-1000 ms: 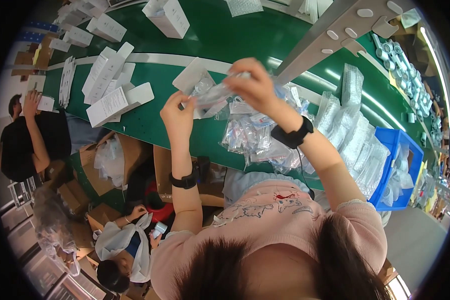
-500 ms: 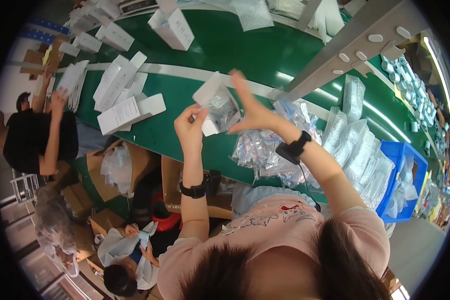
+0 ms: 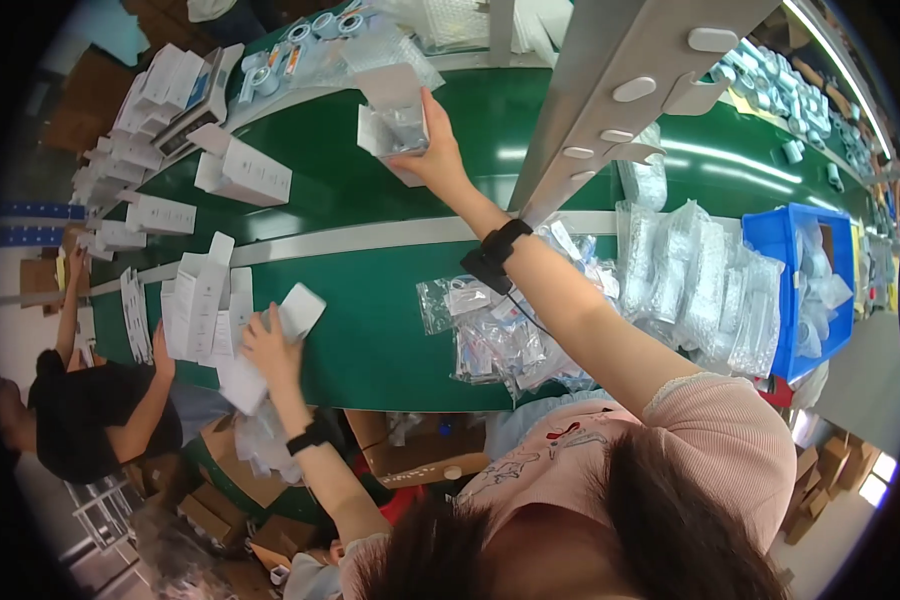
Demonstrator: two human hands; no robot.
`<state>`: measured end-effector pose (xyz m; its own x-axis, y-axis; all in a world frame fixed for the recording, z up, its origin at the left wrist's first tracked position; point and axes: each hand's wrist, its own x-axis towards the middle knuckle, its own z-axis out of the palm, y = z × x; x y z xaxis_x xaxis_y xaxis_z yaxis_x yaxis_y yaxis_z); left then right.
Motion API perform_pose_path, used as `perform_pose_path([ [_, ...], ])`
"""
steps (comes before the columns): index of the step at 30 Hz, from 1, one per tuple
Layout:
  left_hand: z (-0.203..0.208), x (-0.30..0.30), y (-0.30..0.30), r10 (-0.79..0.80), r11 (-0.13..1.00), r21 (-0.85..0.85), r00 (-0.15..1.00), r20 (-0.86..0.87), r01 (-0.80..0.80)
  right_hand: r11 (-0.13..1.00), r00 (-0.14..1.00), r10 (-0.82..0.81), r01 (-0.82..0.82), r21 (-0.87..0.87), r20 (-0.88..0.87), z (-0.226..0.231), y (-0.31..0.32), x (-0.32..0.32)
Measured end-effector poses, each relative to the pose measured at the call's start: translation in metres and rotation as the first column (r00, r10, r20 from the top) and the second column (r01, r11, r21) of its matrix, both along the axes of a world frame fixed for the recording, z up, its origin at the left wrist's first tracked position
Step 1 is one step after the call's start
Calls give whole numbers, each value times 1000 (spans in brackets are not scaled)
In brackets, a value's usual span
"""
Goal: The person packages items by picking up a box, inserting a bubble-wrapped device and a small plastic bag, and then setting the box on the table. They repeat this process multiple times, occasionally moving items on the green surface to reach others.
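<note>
At the far middle, my right hand [image 3: 435, 155] is closed around the side of an upright white carton [image 3: 375, 130]. The carton's top flap stands open, and a clear plastic bag shows inside. It is over the far green belt; whether its base touches is unclear. At the left, my left hand [image 3: 273, 350] has its fingers over another white carton [image 3: 240, 385], whose flap [image 3: 302, 312] sticks out to the right. More white cartons [image 3: 198, 300] lean together just left of that hand.
Small clear bags [image 3: 500, 345] are heaped near me, beside bubble-wrapped packs [image 3: 685, 270] and a blue bin [image 3: 785, 370]. A metal post [image 3: 610, 90] rises over the bench. Cartons [image 3: 245, 170] stand on the far belt. A co-worker [image 3: 110, 410] is at the left.
My right hand has carried the opened carton away from me onto the far side. My left hand has let go of it and moved left onto another carton. The view has shifted.
</note>
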<state>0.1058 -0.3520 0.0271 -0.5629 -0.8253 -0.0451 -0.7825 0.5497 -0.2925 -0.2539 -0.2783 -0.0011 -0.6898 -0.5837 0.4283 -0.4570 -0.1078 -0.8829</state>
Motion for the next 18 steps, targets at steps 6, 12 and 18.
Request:
perform_pose_path([
  [6, 8, -114, 121, 110, 967, 247, 978, -176, -65, 938, 981, 99, -37, 344, -166, 24, 79, 43],
  [12, -22, -113, 117, 135, 783, 579, 846, -516, 228, 297, 640, 681, -685, 665, 356, 97, 223, -32],
  [18, -78, -48, 103, 745, 321, 884, 486, -457, 338, 414, 951, 45, 262, 872, -307, -11, 204, -182],
])
